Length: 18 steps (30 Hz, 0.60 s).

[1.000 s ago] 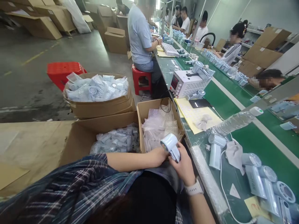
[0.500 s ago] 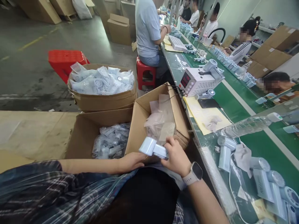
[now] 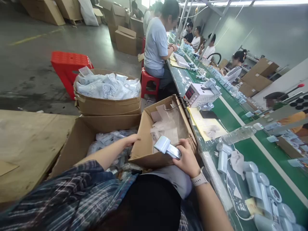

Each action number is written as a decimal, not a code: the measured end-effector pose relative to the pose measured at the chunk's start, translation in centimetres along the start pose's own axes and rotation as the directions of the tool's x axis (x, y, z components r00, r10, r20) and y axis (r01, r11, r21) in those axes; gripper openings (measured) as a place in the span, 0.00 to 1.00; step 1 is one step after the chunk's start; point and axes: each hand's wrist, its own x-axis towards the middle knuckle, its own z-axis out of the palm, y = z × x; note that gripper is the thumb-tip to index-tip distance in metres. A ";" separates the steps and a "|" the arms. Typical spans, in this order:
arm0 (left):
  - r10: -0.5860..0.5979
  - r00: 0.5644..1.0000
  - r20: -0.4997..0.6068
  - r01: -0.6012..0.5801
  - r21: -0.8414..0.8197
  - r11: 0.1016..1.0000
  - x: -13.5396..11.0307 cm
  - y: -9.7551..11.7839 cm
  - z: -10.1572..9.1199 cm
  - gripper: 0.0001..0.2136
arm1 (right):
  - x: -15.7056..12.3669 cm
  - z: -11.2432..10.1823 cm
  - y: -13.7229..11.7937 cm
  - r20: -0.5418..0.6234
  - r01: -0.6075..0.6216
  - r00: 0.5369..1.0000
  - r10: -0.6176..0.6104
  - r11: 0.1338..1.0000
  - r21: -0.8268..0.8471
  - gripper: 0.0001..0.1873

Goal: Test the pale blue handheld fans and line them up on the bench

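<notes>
My right hand, with a watch on its wrist, grips a light-blue handheld fan by its handle end. The fan's wide head points left, over the near part of an open cardboard box. Inside that box lie clear plastic bags. My left hand is closed on the box's left rim; some of its fingers are hidden. Below my left forearm, another carton contains several bagged fans.
A fuller carton of bagged fans stands beyond, beside a red stool. On the green bench at right are a power supply, a plastic bottle and several fans. A co-worker sits farther along.
My left hand has moved from beside the fan, up and left, to the box rim. My right hand still holds the fan, now slightly farther right. The camera view has tilted up.
</notes>
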 end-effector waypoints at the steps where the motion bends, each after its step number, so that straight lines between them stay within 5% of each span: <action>1: -0.003 1.000 0.026 0.004 -0.039 0.999 -0.4 0.0 -0.6 0.11 | -0.1 -0.6 0.3 -0.022 -0.012 1.000 0.012 1.000 0.000 0.14; 6: -0.039 0.999 0.018 0.040 -0.068 0.997 -3.0 0.3 -3.6 0.15 | -0.6 -3.3 1.0 -0.069 -0.037 0.997 0.040 0.998 0.046 0.11; 13: -0.012 0.989 -0.149 0.030 0.122 0.992 -5.4 2.8 -3.4 0.09 | -2.0 -5.8 2.0 -0.073 0.016 0.997 -0.008 0.994 0.106 0.10; 18: -0.006 0.976 -0.218 0.060 0.241 0.969 -5.3 4.6 -5.4 0.07 | -0.9 -6.0 2.5 -0.102 0.033 0.995 -0.022 0.993 0.113 0.10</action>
